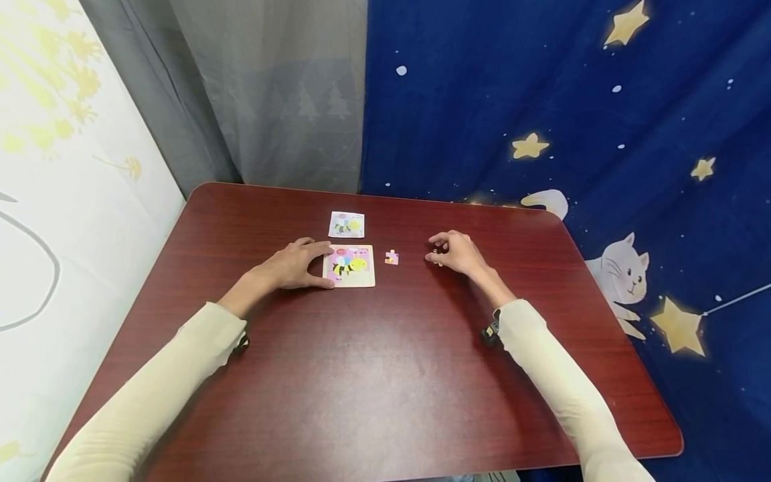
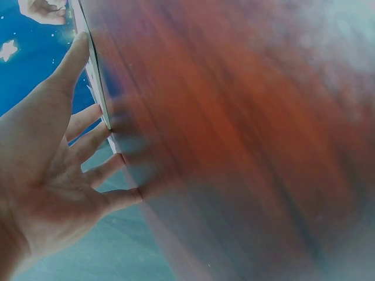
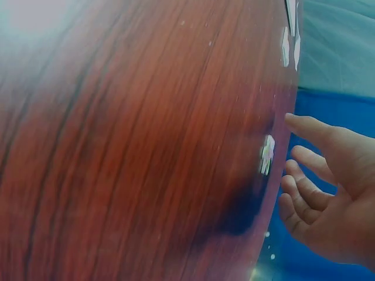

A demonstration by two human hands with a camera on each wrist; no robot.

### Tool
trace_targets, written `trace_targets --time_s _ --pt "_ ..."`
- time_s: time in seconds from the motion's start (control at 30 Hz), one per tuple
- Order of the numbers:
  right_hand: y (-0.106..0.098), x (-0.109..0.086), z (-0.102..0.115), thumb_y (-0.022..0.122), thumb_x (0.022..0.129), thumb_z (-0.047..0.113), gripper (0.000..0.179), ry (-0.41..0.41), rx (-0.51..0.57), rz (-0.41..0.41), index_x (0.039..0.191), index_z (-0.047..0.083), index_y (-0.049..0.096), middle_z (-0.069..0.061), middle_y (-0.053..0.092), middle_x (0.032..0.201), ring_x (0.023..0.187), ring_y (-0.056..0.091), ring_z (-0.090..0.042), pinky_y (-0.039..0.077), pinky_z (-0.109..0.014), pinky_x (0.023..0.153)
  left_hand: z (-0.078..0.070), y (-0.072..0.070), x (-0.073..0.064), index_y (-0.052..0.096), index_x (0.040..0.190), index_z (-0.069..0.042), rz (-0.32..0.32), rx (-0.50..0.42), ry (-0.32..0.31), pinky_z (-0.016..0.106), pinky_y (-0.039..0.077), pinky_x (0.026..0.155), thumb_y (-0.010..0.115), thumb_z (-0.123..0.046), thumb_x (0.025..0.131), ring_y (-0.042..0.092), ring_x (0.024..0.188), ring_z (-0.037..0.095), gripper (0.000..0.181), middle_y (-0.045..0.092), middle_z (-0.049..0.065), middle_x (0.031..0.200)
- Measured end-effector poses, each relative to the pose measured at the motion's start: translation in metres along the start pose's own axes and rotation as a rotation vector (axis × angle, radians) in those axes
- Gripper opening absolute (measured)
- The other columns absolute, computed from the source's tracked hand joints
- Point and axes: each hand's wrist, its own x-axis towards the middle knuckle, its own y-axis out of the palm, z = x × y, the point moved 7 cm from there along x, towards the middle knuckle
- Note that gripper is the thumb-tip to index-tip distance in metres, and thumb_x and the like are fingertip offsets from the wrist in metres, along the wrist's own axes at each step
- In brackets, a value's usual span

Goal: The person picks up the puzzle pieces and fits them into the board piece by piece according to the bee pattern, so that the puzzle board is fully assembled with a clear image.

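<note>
A square wooden jigsaw puzzle [image 1: 349, 266] with a bee picture lies on the table, its frame pale. My left hand [image 1: 295, 265] rests at its left side, thumb at the near corner and index finger at the far one. In the left wrist view the fingers of the left hand [image 2: 64, 140] are spread and mostly straight. My right hand [image 1: 460, 253] hovers over a small puzzle piece [image 1: 438, 260]. The right wrist view shows that piece [image 3: 267, 155] lying on the table, with the loosely bent fingers of the right hand [image 3: 334, 181] apart from it.
Between the puzzle and my right hand lies another pink puzzle piece [image 1: 392, 257]. A picture card [image 1: 347, 225] with the same bee design is just behind the puzzle. The dark red table [image 1: 361, 375] ends at the back against grey and blue curtains [image 1: 458, 134].
</note>
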Motion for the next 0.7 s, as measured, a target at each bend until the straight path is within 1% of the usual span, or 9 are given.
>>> trace_targets --time_s 0.13,0.23,0.3,0.4,0.5,0.57,0.7 --pt "0.001 -0.004 -0.009 0.087 0.085 0.032 0.046 0.050 -0.018 0.037 0.123 0.010 0.075 -0.007 0.074 0.107 0.096 0.066 -0.023 0.052 -0.042 0.083 0.000 0.000 0.000 0.051 0.154 -0.015 0.003 -0.002 0.001 0.066 0.038 0.110 0.082 -0.062 0.082 0.035 0.147 0.041 0.091 0.045 0.013 0.159" --pt "0.002 -0.006 -0.013 0.087 0.085 0.033 0.042 0.079 -0.016 0.047 0.120 0.012 0.076 -0.005 0.075 0.103 0.092 0.068 -0.020 0.052 -0.040 0.080 0.000 0.000 0.000 0.052 0.154 -0.015 0.003 0.002 0.004 0.066 0.038 0.110 0.082 -0.062 0.082 0.035 0.147 0.040 0.091 0.045 0.013 0.160" --pt "0.004 -0.007 -0.013 0.086 0.087 0.030 0.037 0.063 -0.004 0.048 0.118 0.012 0.077 -0.004 0.075 0.100 0.088 0.069 -0.019 0.052 -0.039 0.079 0.000 0.000 0.001 0.052 0.153 -0.015 0.002 0.003 0.005 0.065 0.038 0.110 0.082 -0.061 0.082 0.035 0.147 0.040 0.090 0.045 0.012 0.160" --pt "0.006 -0.007 -0.009 0.083 0.090 0.021 0.031 -0.006 0.027 0.058 0.118 0.011 0.078 -0.007 0.074 0.100 0.090 0.069 -0.020 0.053 -0.039 0.082 0.000 -0.001 0.002 0.052 0.153 -0.015 0.001 0.005 0.007 0.065 0.039 0.110 0.082 -0.061 0.082 0.036 0.146 0.040 0.089 0.045 0.012 0.159" --pt "0.008 -0.008 -0.005 0.083 0.089 0.016 0.034 -0.063 0.040 0.073 0.122 0.010 0.077 -0.009 0.073 0.104 0.095 0.069 -0.023 0.053 -0.040 0.086 -0.001 0.000 0.001 0.053 0.153 -0.015 0.001 0.009 0.007 0.065 0.039 0.110 0.083 -0.060 0.082 0.036 0.146 0.040 0.089 0.045 0.011 0.159" --pt "0.008 -0.009 -0.006 0.085 0.087 0.018 0.037 -0.055 0.031 0.067 0.123 0.010 0.076 -0.009 0.073 0.105 0.097 0.068 -0.023 0.053 -0.040 0.087 -0.001 0.000 0.001 0.053 0.153 -0.015 0.000 0.012 0.007 0.065 0.039 0.109 0.083 -0.060 0.082 0.036 0.146 0.041 0.089 0.046 0.011 0.159" --pt "0.007 -0.011 -0.009 0.087 0.086 0.026 0.039 -0.002 -0.003 0.054 0.121 0.011 0.077 -0.005 0.074 0.102 0.092 0.066 -0.021 0.052 -0.039 0.082 0.000 0.000 0.001 0.052 0.153 -0.015 -0.004 0.013 0.001 0.065 0.039 0.109 0.083 -0.060 0.082 0.036 0.146 0.041 0.090 0.046 0.012 0.159"
